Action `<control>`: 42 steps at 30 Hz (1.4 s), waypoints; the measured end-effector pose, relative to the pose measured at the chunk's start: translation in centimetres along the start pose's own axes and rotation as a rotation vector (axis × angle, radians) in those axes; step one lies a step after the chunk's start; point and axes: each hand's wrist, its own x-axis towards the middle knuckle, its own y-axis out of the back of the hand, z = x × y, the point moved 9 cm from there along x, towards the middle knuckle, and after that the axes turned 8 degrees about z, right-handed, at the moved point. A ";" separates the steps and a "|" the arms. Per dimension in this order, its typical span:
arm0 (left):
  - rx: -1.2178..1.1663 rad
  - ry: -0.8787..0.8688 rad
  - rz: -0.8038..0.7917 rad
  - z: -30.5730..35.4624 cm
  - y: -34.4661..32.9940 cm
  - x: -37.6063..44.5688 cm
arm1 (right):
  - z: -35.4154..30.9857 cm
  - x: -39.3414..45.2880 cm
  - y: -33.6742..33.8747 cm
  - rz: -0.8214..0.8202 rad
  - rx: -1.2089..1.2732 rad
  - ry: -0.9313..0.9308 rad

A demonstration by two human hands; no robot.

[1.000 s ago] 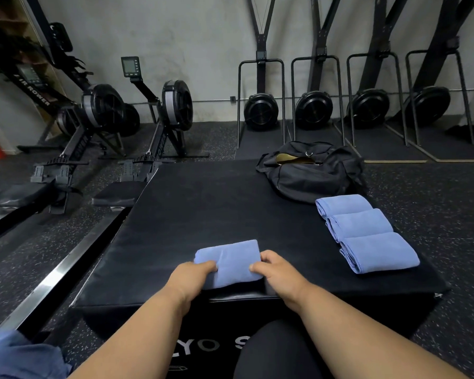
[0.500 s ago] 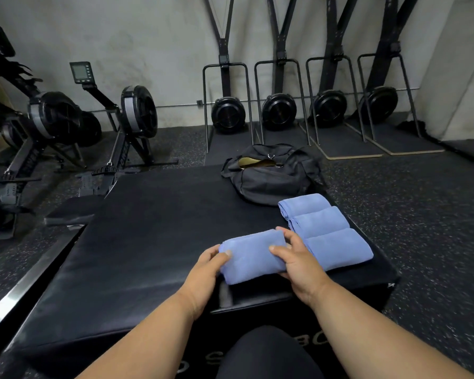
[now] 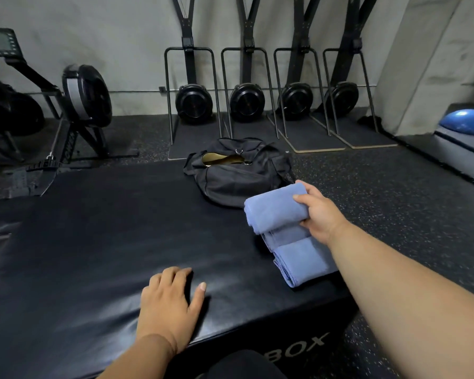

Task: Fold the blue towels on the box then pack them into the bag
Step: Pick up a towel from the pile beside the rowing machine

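Head view: right hand [image 3: 319, 213] grips a folded blue towel [image 3: 274, 209] above the stacked towels [image 3: 301, 255] on the box [image 3: 93, 242]. Its long axis runs left-right; the open bag [image 3: 238, 173] lies just beyond, nearest this hand. Left hand [image 3: 170, 302] rests flat, fingers relaxed.
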 end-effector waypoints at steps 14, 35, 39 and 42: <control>0.012 -0.004 0.015 0.0 0.0 0.0 | 0.3 5.6 2.1 0.237 -0.638 0.253; 0.007 0.011 -0.068 0.1 0.0 0.2 | 4.0 -0.8 -5.1 -0.116 -1.510 0.599; -0.014 0.037 -0.189 -0.2 -0.2 0.1 | 2.9 -4.9 -6.6 -0.081 -1.472 0.743; -0.143 0.096 -0.258 -1.2 -0.5 0.3 | 3.4 -9.4 -8.8 -0.164 -1.296 0.766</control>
